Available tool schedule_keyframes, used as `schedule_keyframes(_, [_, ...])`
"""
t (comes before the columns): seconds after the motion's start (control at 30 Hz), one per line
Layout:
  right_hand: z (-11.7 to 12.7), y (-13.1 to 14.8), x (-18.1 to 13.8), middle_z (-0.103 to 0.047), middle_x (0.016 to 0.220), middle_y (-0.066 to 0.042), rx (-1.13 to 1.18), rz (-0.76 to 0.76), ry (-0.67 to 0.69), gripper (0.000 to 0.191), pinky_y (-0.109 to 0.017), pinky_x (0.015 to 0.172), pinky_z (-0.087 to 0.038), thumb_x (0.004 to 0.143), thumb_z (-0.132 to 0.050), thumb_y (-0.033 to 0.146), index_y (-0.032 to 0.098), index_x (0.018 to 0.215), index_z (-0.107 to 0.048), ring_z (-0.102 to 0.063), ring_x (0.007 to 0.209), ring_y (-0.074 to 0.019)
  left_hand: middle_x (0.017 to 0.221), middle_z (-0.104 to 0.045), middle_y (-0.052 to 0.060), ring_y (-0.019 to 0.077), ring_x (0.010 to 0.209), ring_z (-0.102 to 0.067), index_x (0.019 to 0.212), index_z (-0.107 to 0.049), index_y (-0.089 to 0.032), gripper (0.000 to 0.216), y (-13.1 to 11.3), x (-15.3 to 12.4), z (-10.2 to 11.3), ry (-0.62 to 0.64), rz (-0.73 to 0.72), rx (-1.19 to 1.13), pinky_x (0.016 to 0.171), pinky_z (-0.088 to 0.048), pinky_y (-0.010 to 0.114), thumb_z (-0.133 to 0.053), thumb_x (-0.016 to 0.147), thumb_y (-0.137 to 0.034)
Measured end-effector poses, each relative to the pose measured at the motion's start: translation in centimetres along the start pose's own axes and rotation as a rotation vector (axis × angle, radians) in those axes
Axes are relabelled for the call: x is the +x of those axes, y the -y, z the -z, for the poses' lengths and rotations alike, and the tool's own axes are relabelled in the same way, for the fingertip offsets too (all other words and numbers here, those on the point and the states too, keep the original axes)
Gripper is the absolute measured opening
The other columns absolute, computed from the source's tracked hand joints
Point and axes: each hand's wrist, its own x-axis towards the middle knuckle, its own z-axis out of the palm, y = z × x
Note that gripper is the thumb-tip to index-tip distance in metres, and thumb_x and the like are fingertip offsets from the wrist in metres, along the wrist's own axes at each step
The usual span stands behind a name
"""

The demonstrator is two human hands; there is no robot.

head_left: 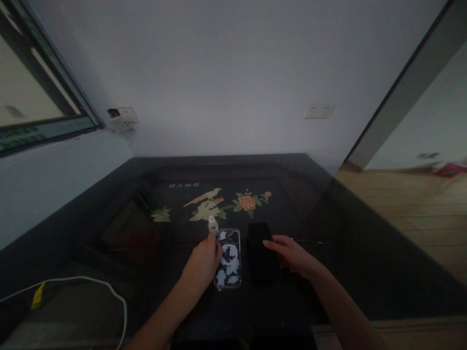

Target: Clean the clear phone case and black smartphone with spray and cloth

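At the near middle of the dark tabletop, a clear phone case printed with pale shapes is laid flat, and a black phone is set just beside it at its 3 o'clock. The left hand is placed against the case's left edge, its fingers drawn loosely together and curled. A small white bottle is seen upright at the hand's 12 o'clock, right at the fingertips; whether it is pinched or only touched cannot be told in the dim light. The case lies at this hand's 3 o'clock. The right hand is laid at the phone's right edge, fingers extended and slightly apart, one fingertip reaching over the black surface, so the phone lies at its 9 o'clock. An inlaid bird-and-flower design is seen at 12 o'clock from the bottle. A white cable is looped at 8 o'clock from the left hand, well apart from it.
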Motion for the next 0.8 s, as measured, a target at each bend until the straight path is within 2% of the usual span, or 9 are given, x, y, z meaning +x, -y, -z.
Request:
schedule_keyframes(0.1, [0.0,-0.1,0.1,-0.073,0.083,-0.003,0.032,0.003,-0.002,0.033,-0.018,0.048,-0.044,0.084,-0.074,0.049,0.020,0.099,-0.073,-0.065,0.062,-0.0122,0.082,-0.070,0.008,0.0214,0.073,-0.071,0.102,-0.052,-0.017,0.010,-0.1,-0.3,-0.2,-0.023,-0.003,-0.099,0.064,-0.047,0.027,-0.045,0.101,-0.025])
schedule_keyframes(0.17, [0.1,-0.2,0.2,-0.073,0.084,-0.003,0.059,0.006,-0.006,0.033,-0.019,0.050,-0.046,0.084,-0.075,0.049,0.020,0.100,-0.073,-0.066,0.064,-0.0129,0.076,-0.067,0.005,0.0191,0.064,-0.070,0.099,-0.049,-0.019,0.010,-0.3,-0.4,-0.3,0.009,0.004,-0.288,0.057,-0.048,0.025,-0.045,0.101,-0.028])
schedule_keyframes(0.27, [0.5,-0.6,0.5,-0.074,0.087,-0.003,0.124,0.027,0.011,0.034,-0.021,0.055,-0.050,0.085,-0.074,0.049,0.021,0.103,-0.072,-0.069,0.070,-0.0150,0.079,-0.066,0.002,0.0166,0.058,-0.069,0.102,-0.045,-0.021,0.012,-0.7,-0.4,-0.4,0.142,0.016,-0.677,0.050,-0.052,0.024,-0.047,0.099,-0.032])
schedule_keyframes(0.37, [0.8,-1.0,0.6,-0.075,0.090,-0.004,0.173,0.043,0.028,0.035,-0.023,0.063,-0.054,0.085,-0.075,0.049,0.021,0.106,-0.072,-0.071,0.077,-0.0170,0.087,-0.067,0.002,0.0158,0.062,-0.071,0.110,-0.044,-0.021,0.020,-1.1,0.0,-0.6,0.270,0.059,-0.911,0.053,-0.059,0.026,-0.053,0.097,-0.033])
schedule_keyframes(0.47, [0.8,-0.9,0.5,-0.076,0.094,-0.005,0.184,0.052,0.043,0.037,-0.026,0.067,-0.056,0.085,-0.075,0.048,0.020,0.109,-0.071,-0.072,0.078,-0.0175,0.084,-0.064,0.000,0.0137,0.063,-0.070,0.112,-0.049,-0.019,0.025,-1.5,0.8,-0.9,0.321,0.075,-0.960,0.058,-0.061,0.027,-0.058,0.095,-0.034])
schedule_keyframes(0.63, [0.4,-0.4,0.2,-0.075,0.089,-0.005,0.150,0.051,0.047,0.038,-0.022,0.060,-0.053,0.084,-0.077,0.050,0.019,0.104,-0.072,-0.070,0.072,-0.0153,0.089,-0.065,0.001,0.0166,0.076,-0.072,0.105,-0.048,-0.020,0.026,-2.3,2.3,-1.3,0.336,0.116,-1.109,0.066,-0.065,0.035,-0.064,0.092,-0.036])
schedule_keyframes(0.8, [0.1,-0.3,-0.1,-0.076,0.092,-0.006,0.073,0.062,0.049,0.042,-0.022,0.058,-0.051,0.084,-0.075,0.054,0.019,0.106,-0.073,-0.071,0.073,-0.0159,0.090,-0.066,0.004,0.0174,0.077,-0.072,0.104,-0.047,-0.019,0.017,-3.2,3.2,-1.6,0.358,0.146,-1.185,0.065,-0.064,0.034,-0.058,0.095,-0.028])
